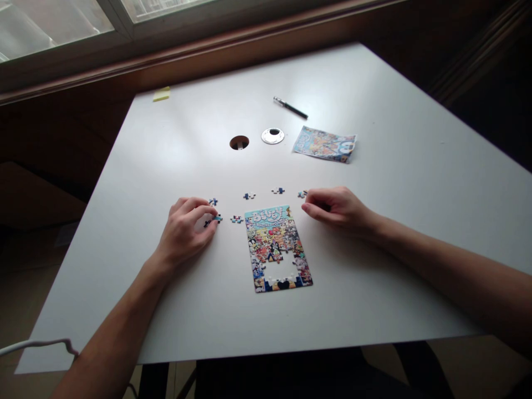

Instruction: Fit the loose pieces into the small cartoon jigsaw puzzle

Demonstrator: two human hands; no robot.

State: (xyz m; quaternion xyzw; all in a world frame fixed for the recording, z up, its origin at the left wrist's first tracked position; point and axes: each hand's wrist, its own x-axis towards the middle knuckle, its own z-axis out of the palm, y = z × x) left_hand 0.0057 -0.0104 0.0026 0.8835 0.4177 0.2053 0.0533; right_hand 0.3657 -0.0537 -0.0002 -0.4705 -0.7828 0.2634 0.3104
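Note:
A small jigsaw puzzle (pixel 276 221) lies on the white table, its picture mostly joined, with a white gap in the lower middle. To its left, my left hand (pixel 187 227) rests with curved fingers, thumb and index finger closed around a loose puzzle piece (pixel 218 218). Another puzzle piece (pixel 213 201) lies by its fingertips, and a further one is partly hidden under them. On the other side my right hand (pixel 336 206) is curled closed on the table, with nothing visible in it. Its knuckles partly cover a puzzle piece (pixel 301 194).
More loose pieces lie above the puzzle, including one dark-and-white piece (pixel 278 190). Farther back are a printed picture sheet (pixel 326 145), a pen (pixel 291 107), a round metal cover (pixel 272 136) and a table hole (pixel 239 143). A yellow sticky note (pixel 162 94) marks the far-left corner.

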